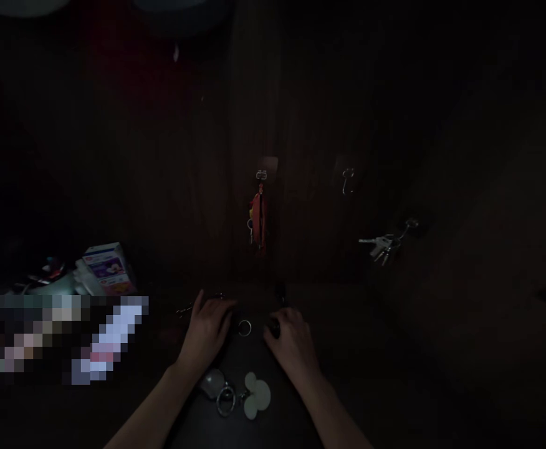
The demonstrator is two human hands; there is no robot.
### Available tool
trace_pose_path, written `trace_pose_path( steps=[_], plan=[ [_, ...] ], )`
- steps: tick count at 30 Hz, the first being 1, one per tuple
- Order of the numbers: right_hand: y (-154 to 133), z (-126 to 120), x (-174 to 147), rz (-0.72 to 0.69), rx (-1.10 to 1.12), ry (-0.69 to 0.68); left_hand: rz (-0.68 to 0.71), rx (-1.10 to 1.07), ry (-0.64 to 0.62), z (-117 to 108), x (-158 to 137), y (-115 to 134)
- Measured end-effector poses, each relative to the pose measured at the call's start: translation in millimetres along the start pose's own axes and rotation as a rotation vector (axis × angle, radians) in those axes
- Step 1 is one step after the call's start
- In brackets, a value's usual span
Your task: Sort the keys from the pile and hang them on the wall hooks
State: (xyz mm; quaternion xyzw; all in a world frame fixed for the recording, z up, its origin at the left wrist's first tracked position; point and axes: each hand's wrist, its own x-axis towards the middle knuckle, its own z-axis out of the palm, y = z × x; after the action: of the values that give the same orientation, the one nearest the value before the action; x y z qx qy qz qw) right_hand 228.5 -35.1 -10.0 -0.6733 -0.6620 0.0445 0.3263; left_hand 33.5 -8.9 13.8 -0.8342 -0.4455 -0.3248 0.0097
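Left hand [210,325] and right hand [293,337] are resting half-curled; too dark to tell if either grip is holding anything. Metal ring [250,328] is lying at left hand's 3 o'clock; dim light is risking a stray knock.

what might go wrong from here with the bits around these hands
The thin ring lies between the left hand and right hand, so either might knock it aside. The clear disc sits close beside the left forearm, which could nudge it. In such dim light, small pieces may be easily missed.
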Motion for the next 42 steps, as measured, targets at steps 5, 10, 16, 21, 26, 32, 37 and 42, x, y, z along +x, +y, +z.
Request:
trace_pose_path(
  steps=[5,10,16,21,26,32,37,42],
  plan=[
    [-1,0,3,0.023,0.004,-0.076,0.042,-0.006,-0.028,-4,3,0],
    [1,-2,6,0.026,0.1,-0.093,0.056,-0.098,-0.098,-8,3,10],
    [6,-16,5,0.071,0.327,-0.095,0.06,-0.207,-0.142,-7,0,18],
    [11,-28,7,0.117,0.365,-0.15,0.119,-0.201,-0.201,-1,-5,18],
    [-1,-29,5,0.092,0.077,-0.24,0.128,-0.181,-0.262,0,-7,17],
    [-9,-24,-2,0.062,0.01,-0.133,0.076,-0.264,-0.206,0,-7,16],
    [-17,-17,-11,0.052,0.518,-0.11,0.024,-0.357,-0.089,-2,-5,20],
    [-24,-6,-14,0.034,0.727,-0.158,0.04,-0.394,-0.099,-4,-2,20]
  ],
)
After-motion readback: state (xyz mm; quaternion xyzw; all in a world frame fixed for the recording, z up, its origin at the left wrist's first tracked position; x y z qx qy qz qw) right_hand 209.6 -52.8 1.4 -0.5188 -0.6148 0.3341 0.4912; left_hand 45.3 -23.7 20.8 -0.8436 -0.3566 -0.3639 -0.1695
